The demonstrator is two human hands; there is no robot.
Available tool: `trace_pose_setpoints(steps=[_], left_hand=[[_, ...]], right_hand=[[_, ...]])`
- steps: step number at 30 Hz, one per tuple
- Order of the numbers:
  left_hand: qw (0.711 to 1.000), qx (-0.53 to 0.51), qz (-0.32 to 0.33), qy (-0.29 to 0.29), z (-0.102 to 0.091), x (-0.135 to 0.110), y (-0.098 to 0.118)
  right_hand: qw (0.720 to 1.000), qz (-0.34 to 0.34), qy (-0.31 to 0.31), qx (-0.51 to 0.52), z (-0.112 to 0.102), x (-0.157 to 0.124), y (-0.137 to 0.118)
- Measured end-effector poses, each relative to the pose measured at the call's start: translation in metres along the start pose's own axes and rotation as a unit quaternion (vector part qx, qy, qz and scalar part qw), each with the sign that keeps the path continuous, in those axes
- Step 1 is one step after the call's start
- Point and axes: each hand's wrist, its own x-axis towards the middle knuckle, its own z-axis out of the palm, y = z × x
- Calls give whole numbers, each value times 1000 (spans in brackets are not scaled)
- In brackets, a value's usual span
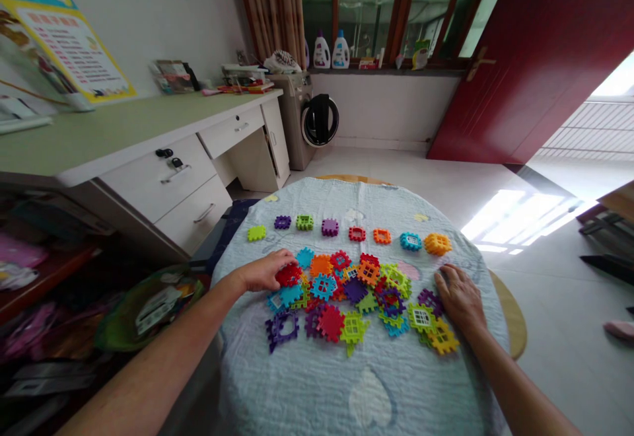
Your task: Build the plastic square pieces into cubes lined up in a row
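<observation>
My left hand (269, 271) has its fingers closed on the edge of a red interlocking building block (290, 275) at the left side of a mixed pile. My right hand (461, 296) lies flat on the cloth with its fingers stretched out, beside a purple block (430, 302) and a yellow window block (442, 337). Between the hands the pile holds blue, orange, green, purple and red blocks, among them a blue window block (323, 287). Behind it runs a row of small groups sorted by colour, from a lime block (256, 232) to a yellow stack (438, 244).
A pale blue cloth (366, 396) covers the round table. At the left stand a desk (148, 125) with drawers and a green basket (143, 310). Farther back are a washing machine (296, 119) with its door open and a red door (525, 59).
</observation>
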Motion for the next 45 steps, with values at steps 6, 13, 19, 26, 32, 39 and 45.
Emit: trace_pose_setpoints(steps=[6,13,19,26,32,39,45], left_hand=[[999,23,-32,23,-12,-2,8],[997,47,-52,20,-8,3,16],[997,56,-50,5,-5,7,17],[994,94,-49,19,-7,10,17],[988,105,-16,112,-29,31,46],[970,192,-40,142,-40,137,105],[974,206,-65,68,-32,206,120]], right_hand=[[1000,9,-6,-3,-3,1,-3],[1000,12,-4,-2,-3,-1,-4],[1000,10,-4,-1,-2,-1,-3],[1000,17,-10,6,-2,0,-3],[1000,20,-9,13,-3,-1,-5],[999,25,-7,22,-5,-2,-8],[999,23,0,37,-4,-3,-7]])
